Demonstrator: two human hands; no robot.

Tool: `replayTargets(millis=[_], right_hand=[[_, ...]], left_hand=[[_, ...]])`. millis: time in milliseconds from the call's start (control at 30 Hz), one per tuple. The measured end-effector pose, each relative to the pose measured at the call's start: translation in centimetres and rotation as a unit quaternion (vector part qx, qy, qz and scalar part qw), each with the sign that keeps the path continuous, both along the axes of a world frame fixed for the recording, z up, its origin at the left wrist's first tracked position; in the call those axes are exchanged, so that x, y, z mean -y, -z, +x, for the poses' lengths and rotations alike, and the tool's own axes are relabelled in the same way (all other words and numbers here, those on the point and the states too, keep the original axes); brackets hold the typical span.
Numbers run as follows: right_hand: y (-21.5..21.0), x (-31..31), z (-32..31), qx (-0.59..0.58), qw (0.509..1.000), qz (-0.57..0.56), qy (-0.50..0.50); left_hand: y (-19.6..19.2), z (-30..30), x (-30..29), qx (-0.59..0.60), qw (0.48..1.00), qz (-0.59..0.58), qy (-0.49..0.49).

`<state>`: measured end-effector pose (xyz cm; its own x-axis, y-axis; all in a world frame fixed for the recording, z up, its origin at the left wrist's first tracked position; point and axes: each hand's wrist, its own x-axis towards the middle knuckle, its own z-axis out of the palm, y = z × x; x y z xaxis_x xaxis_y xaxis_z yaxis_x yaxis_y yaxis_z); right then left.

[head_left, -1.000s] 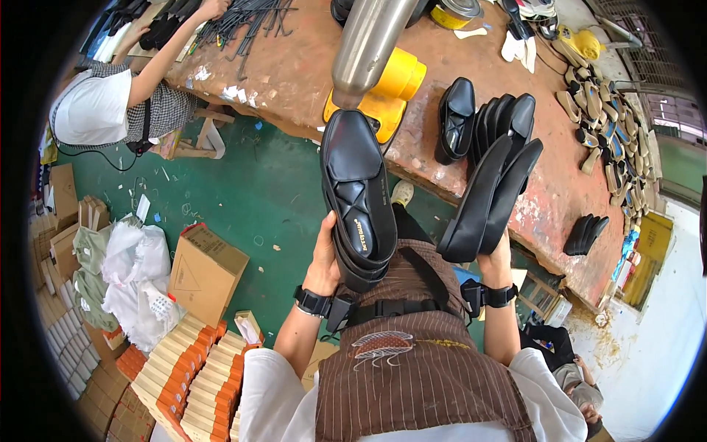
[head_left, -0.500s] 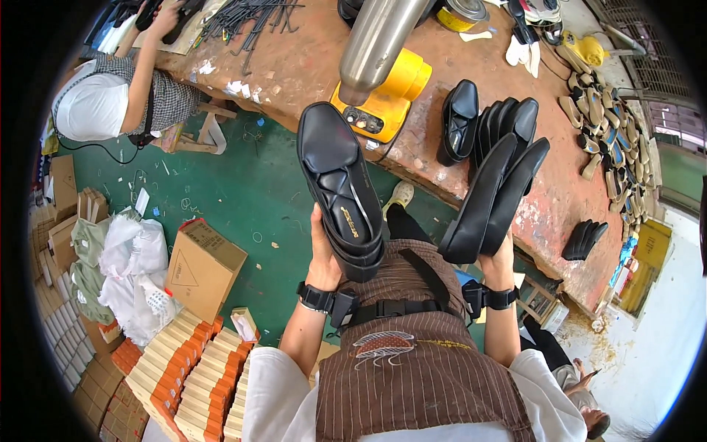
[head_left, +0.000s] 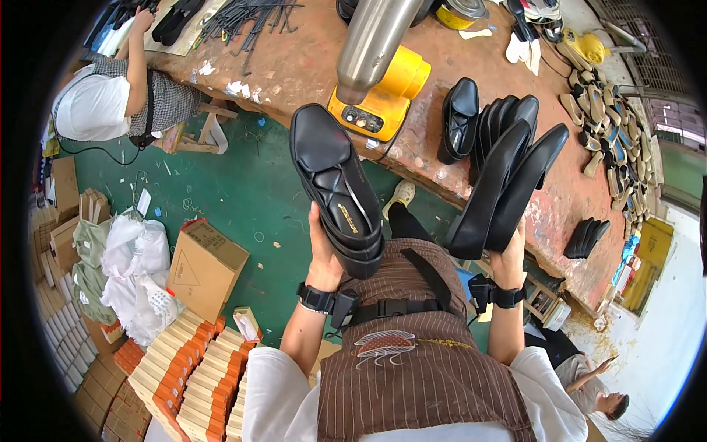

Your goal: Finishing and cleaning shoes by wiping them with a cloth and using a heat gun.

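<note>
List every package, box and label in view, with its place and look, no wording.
Cardboard box: brown cube on the green floor, left of the left hand.
Flat boxes: cream and orange stacks, lower left.
Flat cartons: brown, far left.
White bags: bulging, beside the cube.
Shoe's insole label: small gold strip.

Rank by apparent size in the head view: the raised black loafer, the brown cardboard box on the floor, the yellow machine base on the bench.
1. Raised black loafer, though nearness to the camera inflates it.
2. Brown cardboard box and yellow machine base: alike, left unranked.
</note>
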<state>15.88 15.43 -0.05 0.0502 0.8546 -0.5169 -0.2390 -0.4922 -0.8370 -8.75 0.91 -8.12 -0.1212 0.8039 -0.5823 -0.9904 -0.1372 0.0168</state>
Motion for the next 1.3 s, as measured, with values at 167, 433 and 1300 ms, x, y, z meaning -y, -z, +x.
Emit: replayTargets(millis=[167,433,1300], right_hand=[[-1.1,-0.2,-0.9,0.012,0.999,0.027,-0.037],[-1.5,0.3,-0.7,-0.001,1.000,-0.015,-0.014],[1.2,4.9,-5.2,0.047,0.964,0.058,-0.254]], left_hand=[[-1.6,1.9,0.6,-0.041,0.997,-0.057,-0.014],[-2.7,1.9,-0.2,-0.091,0.993,-0.066,-0.040],[-3.1,4.1,1.3,-0.302,0.933,-0.073,0.179]])
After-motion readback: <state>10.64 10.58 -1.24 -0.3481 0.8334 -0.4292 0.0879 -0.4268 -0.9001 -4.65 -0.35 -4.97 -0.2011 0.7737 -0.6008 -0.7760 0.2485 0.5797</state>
